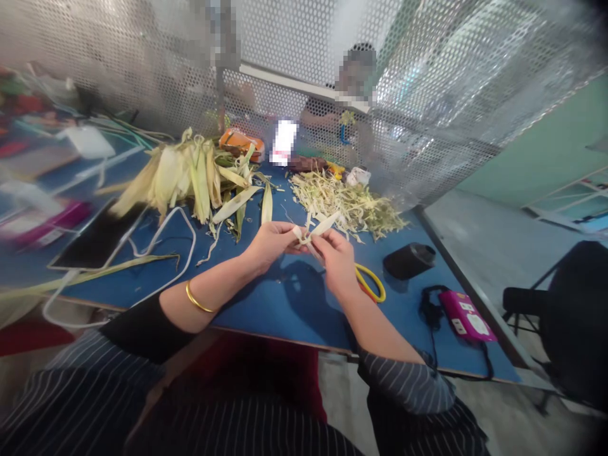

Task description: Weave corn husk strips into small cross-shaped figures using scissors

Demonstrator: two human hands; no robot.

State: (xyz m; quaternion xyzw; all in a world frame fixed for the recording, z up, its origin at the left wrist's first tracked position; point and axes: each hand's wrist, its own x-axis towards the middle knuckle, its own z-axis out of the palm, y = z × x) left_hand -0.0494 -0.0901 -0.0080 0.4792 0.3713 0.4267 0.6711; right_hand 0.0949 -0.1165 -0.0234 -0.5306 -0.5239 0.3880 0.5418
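Above the blue table, my left hand (274,246) and my right hand (339,258) meet, both closed in a pinch. Between their fingertips is a pale corn husk strip (327,223), looped or folded in the middle, with a flat end sticking up to the right. Fingers hide part of it, so I cannot tell whether it is knotted. A heap of cut husk shreds (346,199) lies just beyond my hands. To the left is a pile of long dried corn husks (185,171). Beside my right wrist shows a yellow loop handle (371,283); the rest of that tool is hidden.
On the right are a black cylinder (409,260) and a magenta power strip (468,315) with a black cord. A tablet (101,237) and a white cable (192,244) lie left. Perforated metal sheeting (294,44) stands behind the table, with a person beyond it.
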